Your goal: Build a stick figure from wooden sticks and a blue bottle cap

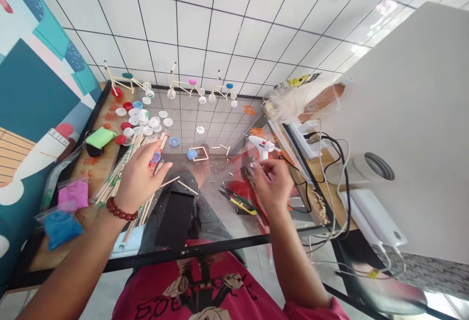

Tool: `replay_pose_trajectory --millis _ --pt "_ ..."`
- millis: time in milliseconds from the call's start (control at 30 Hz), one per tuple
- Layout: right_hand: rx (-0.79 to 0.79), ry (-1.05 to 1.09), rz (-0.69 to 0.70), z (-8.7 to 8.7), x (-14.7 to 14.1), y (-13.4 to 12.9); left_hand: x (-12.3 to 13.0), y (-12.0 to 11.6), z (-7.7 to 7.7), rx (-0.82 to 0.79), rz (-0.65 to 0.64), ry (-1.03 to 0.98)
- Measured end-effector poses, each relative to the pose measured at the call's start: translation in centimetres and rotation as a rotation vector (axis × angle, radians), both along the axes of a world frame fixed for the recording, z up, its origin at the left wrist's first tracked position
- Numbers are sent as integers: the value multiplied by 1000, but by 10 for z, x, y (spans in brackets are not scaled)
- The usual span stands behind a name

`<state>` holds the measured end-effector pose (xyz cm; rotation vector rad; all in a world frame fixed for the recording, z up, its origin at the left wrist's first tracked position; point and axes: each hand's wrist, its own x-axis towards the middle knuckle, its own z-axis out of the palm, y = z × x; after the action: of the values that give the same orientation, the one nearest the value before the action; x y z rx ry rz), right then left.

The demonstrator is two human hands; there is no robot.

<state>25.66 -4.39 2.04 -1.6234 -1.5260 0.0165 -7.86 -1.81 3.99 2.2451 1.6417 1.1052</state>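
Note:
My left hand (pixel 139 176), fingers stretched and thumb apart, hovers over or rests on a bundle of wooden chopsticks (pixel 120 176) in printed paper sleeves; which of the two I cannot tell. A purple bottle cap (pixel 157 157) shows between its thumb and forefinger, apparently not gripped. My right hand (pixel 274 183) is closed in a pinch, with a tiny pale bit at its fingertips that is too small to name. Just beyond it stands a white hot glue gun (pixel 263 146). Between the hands lie a small stick frame (pixel 200 154) with a blue ball-like piece (pixel 191 154) and loose stick pieces (pixel 188 187).
Stick figures with cap wheels (pixel 183 86) line the back edge. Bottle caps (pixel 144 119) are heaped at back left. Yellow-handled snips (pixel 244 206) and a black tray (pixel 176 218) lie nearer me. Clay packets (pixel 73 195) sit left; cables (pixel 344 173) and a power strip (pixel 306 139) right.

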Motion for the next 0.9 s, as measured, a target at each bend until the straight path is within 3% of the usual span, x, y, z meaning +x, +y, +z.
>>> replay_pose_trajectory --millis 67,167,400,567,733,900 --pt "35 -59 192 -4 -31 2 1 -3 -4 46 30 -3" --pt "51 -110 269 -15 -56 14 1 -8 -6 100 82 1" --pt "231 -189 238 -29 -37 22 -10 -12 -22 226 228 41" --pt "334 -215 270 -25 -36 16 -8 -14 -29 217 175 118" --pt "244 -252 322 -26 -44 11 -4 -17 -31 64 72 160" --pt "-10 -324 543 -27 -69 -3 -7 -16 -34 -83 42 172"
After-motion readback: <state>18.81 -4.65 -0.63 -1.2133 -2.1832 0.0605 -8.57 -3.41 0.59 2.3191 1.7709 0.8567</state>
